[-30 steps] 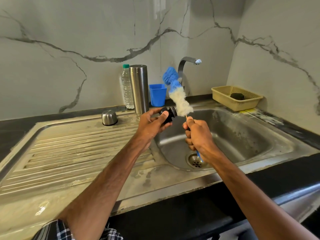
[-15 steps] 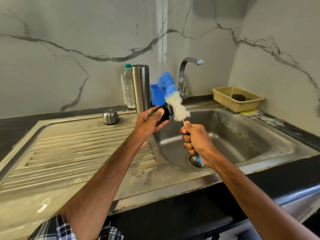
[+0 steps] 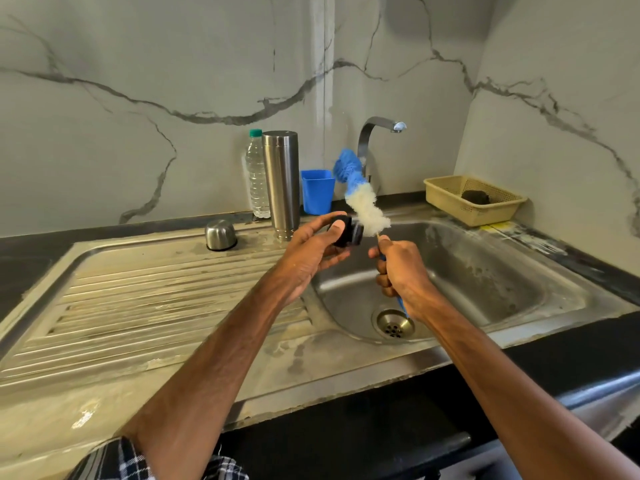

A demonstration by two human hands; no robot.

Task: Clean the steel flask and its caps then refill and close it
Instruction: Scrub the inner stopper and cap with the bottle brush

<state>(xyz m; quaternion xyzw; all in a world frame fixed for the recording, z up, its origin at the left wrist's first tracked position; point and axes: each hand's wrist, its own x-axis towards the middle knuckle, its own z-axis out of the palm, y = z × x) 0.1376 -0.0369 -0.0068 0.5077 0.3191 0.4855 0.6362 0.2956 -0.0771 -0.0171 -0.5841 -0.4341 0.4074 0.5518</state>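
Note:
My left hand (image 3: 311,247) grips a small black inner cap (image 3: 348,232) over the left edge of the sink basin. My right hand (image 3: 401,271) holds the blue handle of a bottle brush (image 3: 367,202), whose white and blue bristles point up and touch the cap's right side. The tall steel flask (image 3: 281,183) stands uncapped and upright at the back of the draining board. Its domed steel outer cap (image 3: 220,234) sits upside down on the board to the left.
A plastic water bottle (image 3: 257,174) stands behind the flask, a blue cup (image 3: 317,192) beside it. The tap (image 3: 375,133) arches over the steel sink basin (image 3: 485,271). A beige basket (image 3: 474,200) with a dark scrubber sits on the right counter.
The brush and both hands have shifted slightly; the bristles rub along the black cap, and the brush head now tilts more to the left than a second ago.

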